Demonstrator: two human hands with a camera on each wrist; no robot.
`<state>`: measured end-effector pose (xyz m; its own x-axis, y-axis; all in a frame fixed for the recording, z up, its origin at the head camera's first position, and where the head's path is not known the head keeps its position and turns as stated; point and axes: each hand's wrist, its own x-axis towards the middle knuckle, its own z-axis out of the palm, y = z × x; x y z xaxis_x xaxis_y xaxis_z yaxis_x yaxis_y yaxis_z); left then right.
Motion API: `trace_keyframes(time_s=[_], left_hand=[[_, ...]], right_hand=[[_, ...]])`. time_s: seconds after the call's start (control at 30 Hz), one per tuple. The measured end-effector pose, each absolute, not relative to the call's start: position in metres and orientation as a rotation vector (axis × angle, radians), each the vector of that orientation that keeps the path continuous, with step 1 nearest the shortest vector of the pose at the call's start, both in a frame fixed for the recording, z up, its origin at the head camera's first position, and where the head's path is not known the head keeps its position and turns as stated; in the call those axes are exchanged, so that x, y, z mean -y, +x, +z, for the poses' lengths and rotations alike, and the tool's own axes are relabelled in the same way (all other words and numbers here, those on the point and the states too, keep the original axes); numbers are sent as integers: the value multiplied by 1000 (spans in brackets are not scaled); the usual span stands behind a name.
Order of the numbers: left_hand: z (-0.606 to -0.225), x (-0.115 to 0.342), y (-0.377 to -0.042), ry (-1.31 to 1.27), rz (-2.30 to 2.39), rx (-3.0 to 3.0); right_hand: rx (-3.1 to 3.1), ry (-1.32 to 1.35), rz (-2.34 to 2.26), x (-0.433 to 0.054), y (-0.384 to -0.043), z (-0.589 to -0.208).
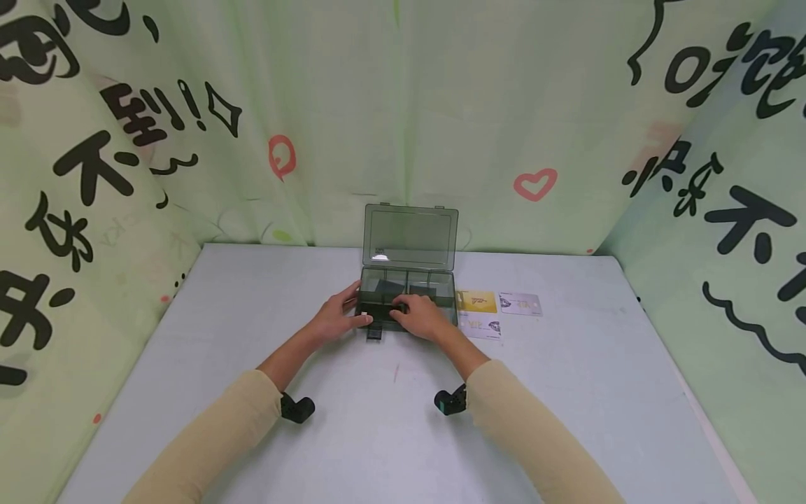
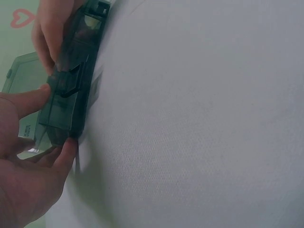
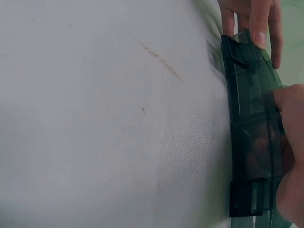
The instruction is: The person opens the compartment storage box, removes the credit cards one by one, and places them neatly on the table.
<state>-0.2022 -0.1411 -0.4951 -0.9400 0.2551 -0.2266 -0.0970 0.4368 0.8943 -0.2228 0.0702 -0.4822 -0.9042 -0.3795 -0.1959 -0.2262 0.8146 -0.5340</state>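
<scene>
A smoky translucent plastic compartment box (image 1: pixel 448 281) lies on the table, its hinged lid (image 1: pixel 412 236) raised at the back. My left hand (image 1: pixel 334 318) holds the box's left end, thumb at the front rim and fingers against the outer end wall. My right hand (image 1: pixel 423 316) reaches over the front wall into a front compartment. Through the wall in the right wrist view, its fingers (image 3: pixel 260 154) show bent inside; I cannot tell whether they hold something. A dark flat piece (image 1: pixel 390 287) lies in a rear compartment. A front latch (image 1: pixel 374 332) hangs down.
Just right of the box lie a gold card (image 1: pixel 476 302) and two pale cards, one below it (image 1: pixel 480 326) and one farther right (image 1: pixel 520 304). Printed fabric curtains (image 1: pixel 409 126) surround the white table (image 1: pixel 567 392) at the back and sides.
</scene>
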Motion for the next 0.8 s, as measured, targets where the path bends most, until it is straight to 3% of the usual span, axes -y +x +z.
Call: trace_keyframes(time_s=[0.8], left_hand=[[-495, 142, -201, 126, 1507, -2370]], right_hand=[[-2706, -476, -731, -71, -222, -484]])
